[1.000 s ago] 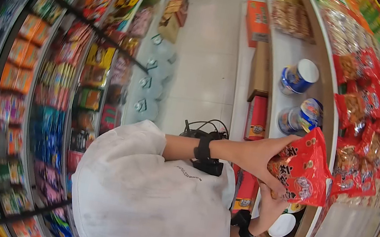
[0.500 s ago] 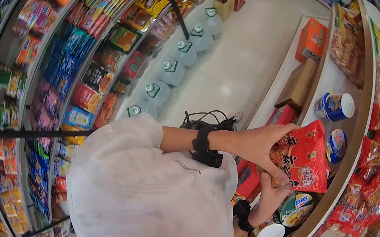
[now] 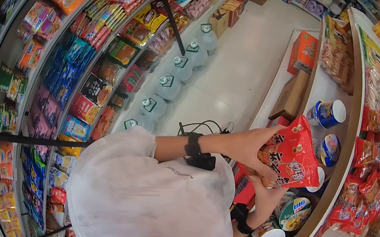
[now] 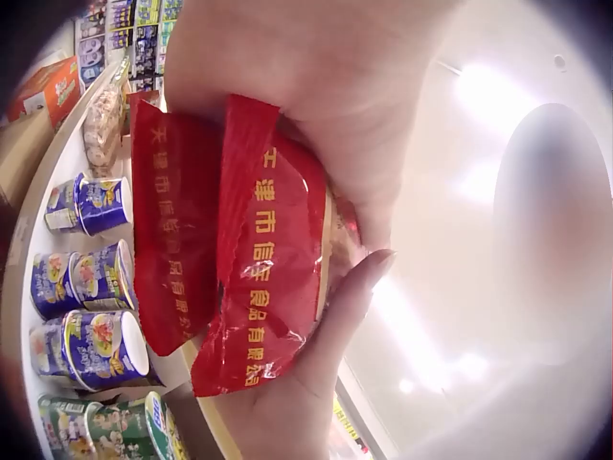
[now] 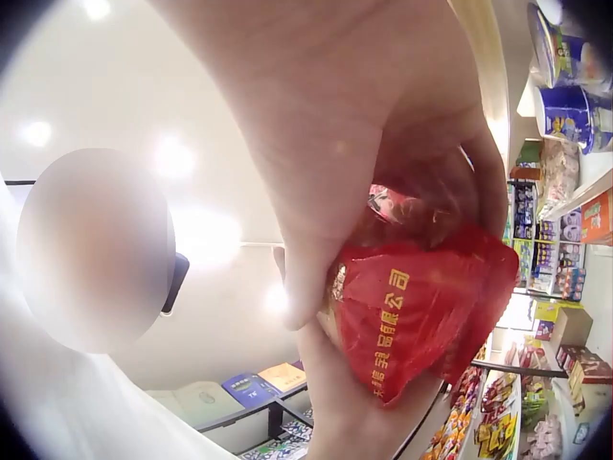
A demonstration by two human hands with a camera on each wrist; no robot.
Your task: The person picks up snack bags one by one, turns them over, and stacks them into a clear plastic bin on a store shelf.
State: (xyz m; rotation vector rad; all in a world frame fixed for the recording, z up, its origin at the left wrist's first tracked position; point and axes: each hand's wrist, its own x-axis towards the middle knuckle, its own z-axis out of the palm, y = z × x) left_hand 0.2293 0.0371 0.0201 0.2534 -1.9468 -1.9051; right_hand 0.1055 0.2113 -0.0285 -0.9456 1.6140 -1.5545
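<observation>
A red snack bag [image 3: 298, 155] with dark and white printing is held up in front of the shelf. My left hand [image 3: 246, 146] grips its near side, thumb bent along the lower part and fingers partly behind the bag. From below, my right hand [image 3: 265, 197] pinches the bottom corner with its thumb. In the left wrist view, the red back of the bag [image 4: 273, 259] has a raised seam and gold lettering. The right wrist view shows the bag [image 5: 421, 307] between both hands, with some fingers hidden behind it.
Blue cups [image 3: 331, 113] and a green-lidded bowl [image 3: 295, 213] stand on the shelf beyond my hands. More red bags [image 3: 371, 155] lie on the upper shelf at right. Large water bottles [image 3: 170, 87] line the foot of the left rack. An orange box [image 3: 303, 52] sits farther along.
The head view has turned, moving the aisle and shelves rightward and showing more water bottles. Both hands stay on the bag, now slightly farther left and higher in view.
</observation>
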